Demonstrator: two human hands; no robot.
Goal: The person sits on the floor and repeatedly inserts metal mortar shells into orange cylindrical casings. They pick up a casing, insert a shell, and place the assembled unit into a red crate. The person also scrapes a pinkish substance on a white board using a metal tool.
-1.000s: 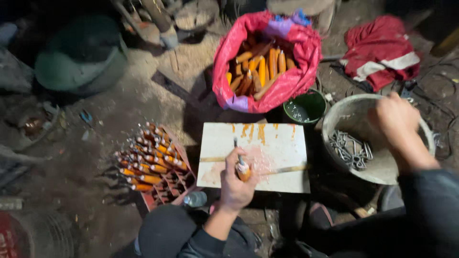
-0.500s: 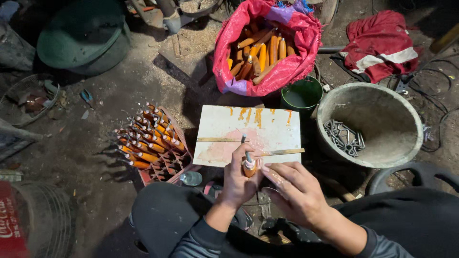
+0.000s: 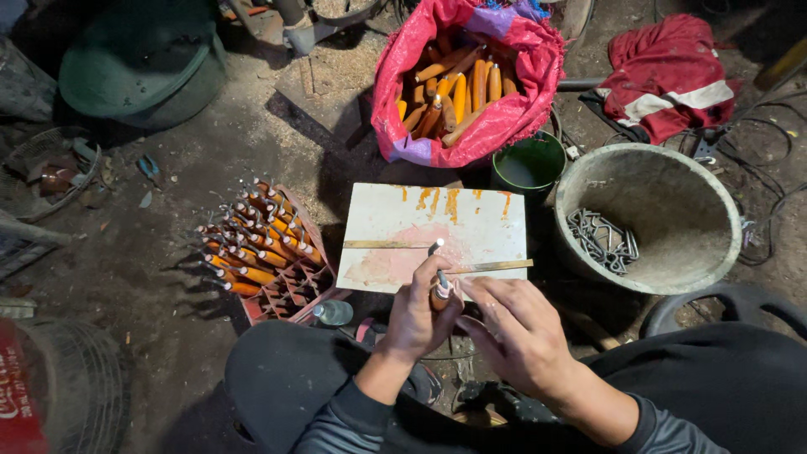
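So the right hand (image 3: 517, 336) is now back in close, fingers bunched around something small I can't make out, nearly touching the orange-handled tool (image 3: 439, 287) that the left hand (image 3: 416, 318) grips upright over the near edge of the white board (image 3: 395, 220). A second ago that right hand was way out over the grey basin (image 3: 672, 197) of metal clips (image 3: 601, 240); half a second ago it was already near the tool. Looks like a fitting step is on. The rack of finished handles (image 3: 256, 252) on the left and the red sack (image 3: 471, 76) at the far side look unchanged.
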